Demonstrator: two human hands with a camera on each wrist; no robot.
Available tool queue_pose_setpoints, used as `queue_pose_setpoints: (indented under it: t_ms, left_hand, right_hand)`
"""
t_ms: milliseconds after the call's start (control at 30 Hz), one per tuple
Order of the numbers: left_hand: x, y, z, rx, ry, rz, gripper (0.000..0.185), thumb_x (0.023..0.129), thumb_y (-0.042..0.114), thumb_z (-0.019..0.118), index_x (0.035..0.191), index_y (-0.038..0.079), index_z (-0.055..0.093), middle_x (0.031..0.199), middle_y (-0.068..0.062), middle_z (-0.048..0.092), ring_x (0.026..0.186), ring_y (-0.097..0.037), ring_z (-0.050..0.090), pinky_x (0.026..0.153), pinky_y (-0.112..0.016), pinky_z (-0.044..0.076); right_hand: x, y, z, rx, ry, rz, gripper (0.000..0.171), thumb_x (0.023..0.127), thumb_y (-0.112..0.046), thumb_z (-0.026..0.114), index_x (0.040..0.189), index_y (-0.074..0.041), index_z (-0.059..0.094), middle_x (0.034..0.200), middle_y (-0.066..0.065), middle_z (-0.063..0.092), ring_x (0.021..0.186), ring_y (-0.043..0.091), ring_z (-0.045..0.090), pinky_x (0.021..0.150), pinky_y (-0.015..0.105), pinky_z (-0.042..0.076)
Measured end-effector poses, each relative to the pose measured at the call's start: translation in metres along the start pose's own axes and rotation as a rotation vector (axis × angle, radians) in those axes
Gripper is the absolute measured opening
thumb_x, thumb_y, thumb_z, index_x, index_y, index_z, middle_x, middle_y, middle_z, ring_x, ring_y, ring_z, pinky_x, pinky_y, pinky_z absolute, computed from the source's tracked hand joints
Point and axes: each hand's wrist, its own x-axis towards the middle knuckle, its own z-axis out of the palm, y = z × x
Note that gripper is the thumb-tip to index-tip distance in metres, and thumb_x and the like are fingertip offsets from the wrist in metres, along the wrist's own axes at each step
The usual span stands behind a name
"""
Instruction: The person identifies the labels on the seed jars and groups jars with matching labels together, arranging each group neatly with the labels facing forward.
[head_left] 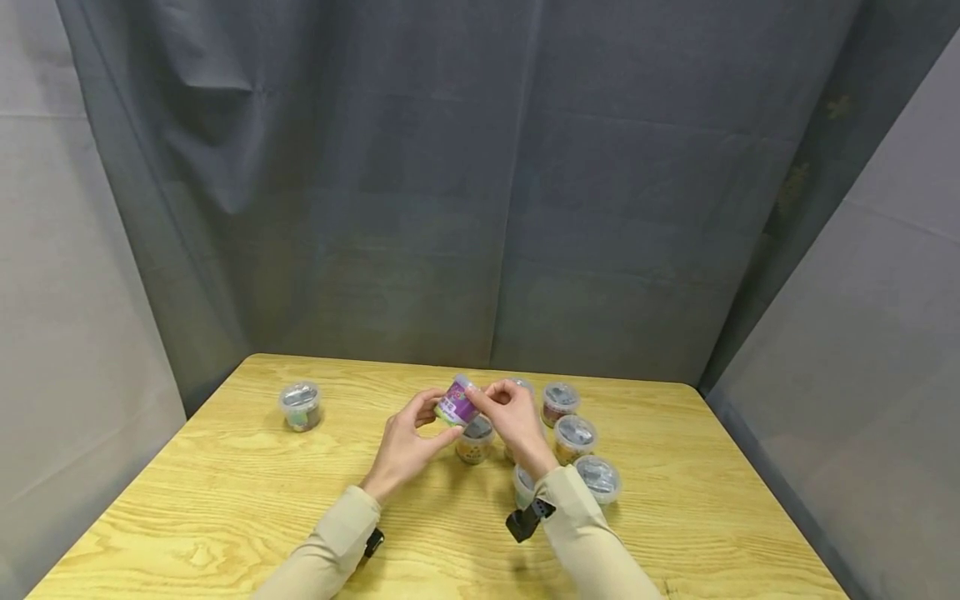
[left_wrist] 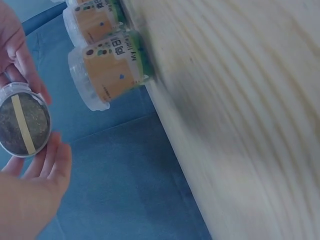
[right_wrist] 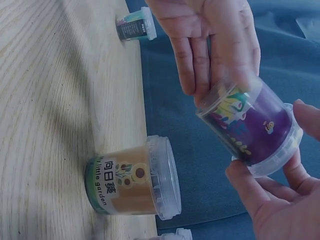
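Note:
A clear plastic tub (head_left: 457,403) with a purple label is held tilted above the table, between both hands. My left hand (head_left: 407,450) holds its base end between thumb and fingers. The right hand (head_left: 517,421) grips it at the lid end. In the right wrist view the tub (right_wrist: 260,125) shows a bee and a colourful print, with its translucent lid towards the right hand (right_wrist: 280,200). The left wrist view shows dark contents and a pale strip through the tub's round end (left_wrist: 25,125). Just beneath stands an orange-labelled tub (head_left: 474,446) printed with sunflowers.
Several lidded tubs stand grouped at the right, among them one with a reddish label (head_left: 560,402), one orange (head_left: 575,435) and one nearest the front (head_left: 598,477). Another tub (head_left: 300,406) stands alone at the far left of the wooden table (head_left: 225,492). A dark curtain (head_left: 420,183) hangs behind.

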Motion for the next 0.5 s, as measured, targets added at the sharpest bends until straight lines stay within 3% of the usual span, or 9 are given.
queue_pose_setpoints:
  t_ms: [200, 367, 500]
  left_hand:
    - [0.0015, -0.0001, 0.0002, -0.014, 0.006, -0.01, 0.054, 0.081, 0.026, 0.082, 0.129, 0.021, 0.058, 0.119, -0.009, 0.069, 0.107, -0.024, 0.066, 0.098, -0.046, 0.053]
    - [0.0012, -0.0015, 0.0016, 0.013, 0.057, 0.025, 0.056, 0.076, 0.021, 0.085, 0.126, 0.015, 0.06, 0.12, -0.005, 0.068, 0.105, -0.022, 0.067, 0.097, -0.043, 0.054]
    - [0.0021, -0.0002, 0.0016, -0.011, 0.046, 0.0, 0.058, 0.079, 0.026, 0.084, 0.13, 0.018, 0.058, 0.12, -0.006, 0.068, 0.107, -0.023, 0.066, 0.098, -0.044, 0.053]
  right_hand:
    - [0.0021, 0.0026, 0.0005, 0.078, -0.005, -0.009, 0.027, 0.087, -0.028, 0.076, 0.087, -0.006, 0.06, 0.084, 0.006, 0.067, 0.084, 0.019, 0.065, 0.09, 0.049, 0.056]
    - [0.0014, 0.0036, 0.0022, 0.065, 0.003, -0.014, 0.027, 0.088, -0.028, 0.075, 0.09, -0.005, 0.061, 0.089, 0.012, 0.07, 0.09, 0.026, 0.068, 0.088, 0.046, 0.056]
    - [-0.001, -0.0023, 0.0022, 0.08, -0.003, -0.011, 0.028, 0.088, -0.028, 0.075, 0.093, -0.004, 0.061, 0.09, 0.013, 0.071, 0.093, 0.028, 0.068, 0.089, 0.044, 0.057]
